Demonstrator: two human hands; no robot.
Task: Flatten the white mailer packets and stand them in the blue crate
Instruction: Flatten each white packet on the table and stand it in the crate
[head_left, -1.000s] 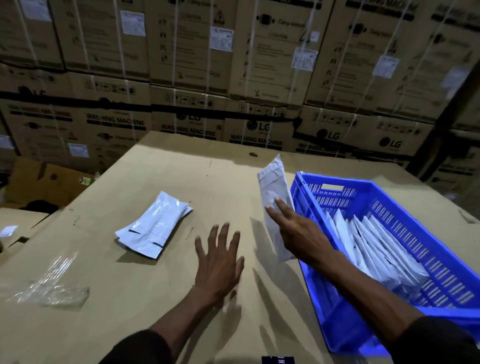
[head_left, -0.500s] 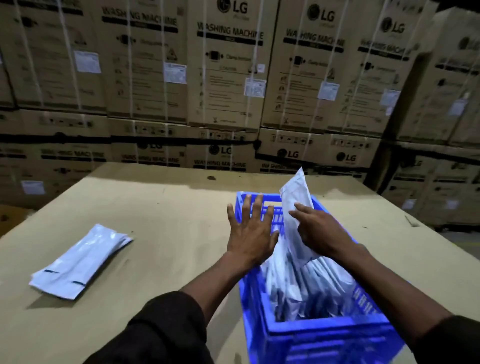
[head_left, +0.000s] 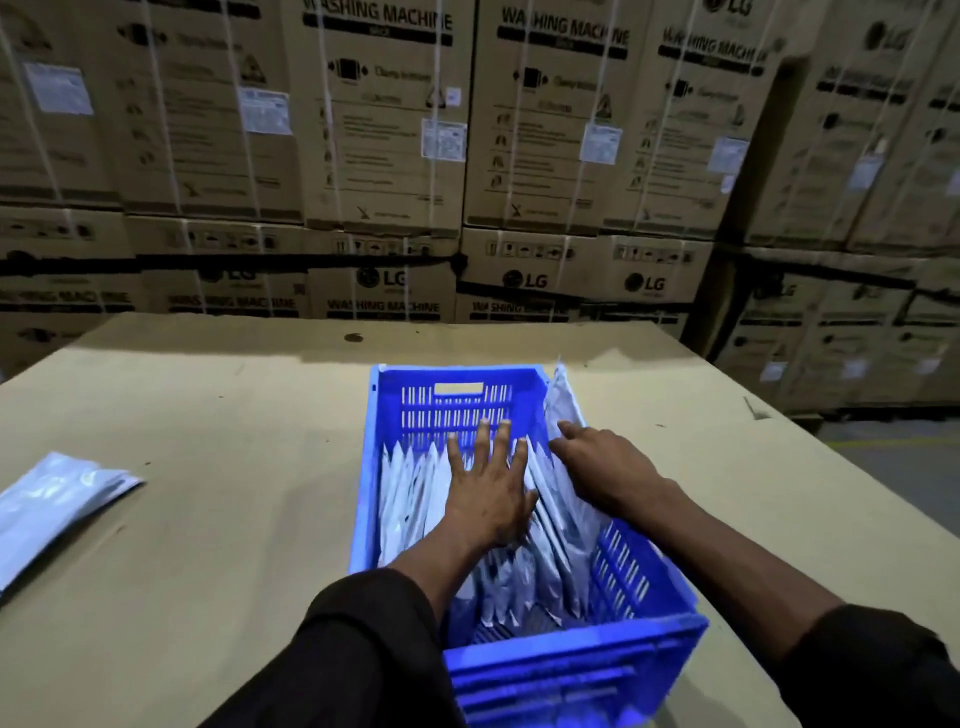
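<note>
The left hand (head_left: 488, 493) lies flat on the packets (head_left: 415, 488) in the crate (head_left: 571, 670), so the right hand (head_left: 602, 467), pinching a packet (head_left: 563, 405), should slide it down beside them.

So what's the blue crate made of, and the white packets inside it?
The blue slotted crate looks like hard moulded plastic: even colour, neat vent slots, a cut-out handle. The white mailer packets seem to be thin plastic film, since they shine softly and crinkle; it could be coated paper. The tan worktop looks like matte cardboard.
</note>
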